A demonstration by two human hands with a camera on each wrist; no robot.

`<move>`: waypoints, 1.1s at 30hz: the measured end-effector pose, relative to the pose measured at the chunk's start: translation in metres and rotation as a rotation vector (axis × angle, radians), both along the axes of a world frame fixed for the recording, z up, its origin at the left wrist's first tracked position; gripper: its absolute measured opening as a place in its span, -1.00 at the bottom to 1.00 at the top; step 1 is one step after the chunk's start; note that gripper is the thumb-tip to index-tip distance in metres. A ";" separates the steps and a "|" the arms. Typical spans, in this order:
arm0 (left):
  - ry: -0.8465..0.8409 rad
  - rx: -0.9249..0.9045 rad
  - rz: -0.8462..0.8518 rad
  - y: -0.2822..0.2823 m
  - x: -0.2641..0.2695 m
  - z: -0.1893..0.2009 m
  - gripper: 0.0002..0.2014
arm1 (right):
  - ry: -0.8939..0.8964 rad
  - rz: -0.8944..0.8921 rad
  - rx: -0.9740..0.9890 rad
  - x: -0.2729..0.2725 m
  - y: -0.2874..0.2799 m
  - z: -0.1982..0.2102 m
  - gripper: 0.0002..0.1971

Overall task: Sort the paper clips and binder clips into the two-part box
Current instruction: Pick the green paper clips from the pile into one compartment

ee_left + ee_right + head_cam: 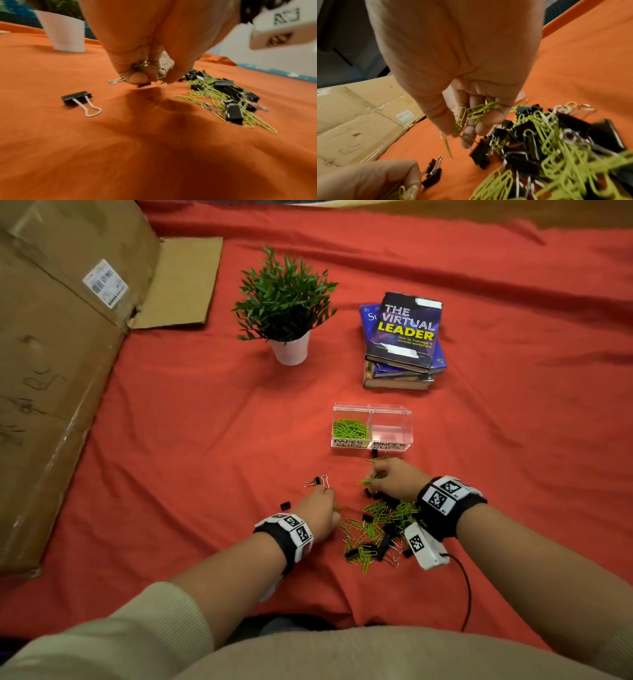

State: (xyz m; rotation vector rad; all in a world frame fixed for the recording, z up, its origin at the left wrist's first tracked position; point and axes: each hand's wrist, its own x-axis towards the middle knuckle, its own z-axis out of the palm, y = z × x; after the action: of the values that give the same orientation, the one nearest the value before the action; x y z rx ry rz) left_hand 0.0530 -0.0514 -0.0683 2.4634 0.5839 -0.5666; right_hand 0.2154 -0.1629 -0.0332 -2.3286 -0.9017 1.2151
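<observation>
Two-part box (390,409): clear, on the red cloth (191,433); the landmark for the lines below. Front labels read "PAPER CLIPS" on the left part and "BINDER CLIPS" on the right.
Left part: holds a heap of green paper clips (350,429).
Right part: no clips show inside.
Mixed pile (380,534): green paper clips and black binder clips tangled together, on the cloth nearer the person than the box.
Right hand (397,478): between the box and the pile, just in front of the box; its fingers (493,119) are curled round a bunch of green paper clips (477,112), some dangling below the thumb.
Left hand (317,510): left of the pile, lower left of the box; fingers (137,78) curled low over the cloth with a few green clips (144,65) pinched inside.
Stray binder clips: one (318,481) just beyond the left hand, another (285,505) to that hand's left.
Potted plant (286,302): white pot, beyond the box and to its left.
Stack of books (404,337): beyond the box, slightly right.
Cardboard box (58,354): far left of the box.
</observation>
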 end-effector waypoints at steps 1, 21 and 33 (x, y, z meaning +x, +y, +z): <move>-0.013 -0.032 0.025 0.003 -0.001 0.001 -0.76 | 0.012 -0.007 -0.002 -0.002 -0.001 0.000 -0.88; -0.144 -0.057 0.147 0.042 0.029 0.037 -0.84 | -0.333 -0.078 0.067 0.034 0.085 0.022 -0.61; -0.218 0.065 -0.005 0.064 0.131 0.042 -0.71 | -0.170 0.219 -0.044 -0.037 -0.039 -0.003 -0.75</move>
State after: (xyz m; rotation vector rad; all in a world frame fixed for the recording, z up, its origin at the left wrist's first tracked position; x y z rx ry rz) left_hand 0.1842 0.0125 -0.0264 2.5454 0.5152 -0.2794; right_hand 0.1786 -0.2020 -0.0358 -2.4483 -1.2268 1.1401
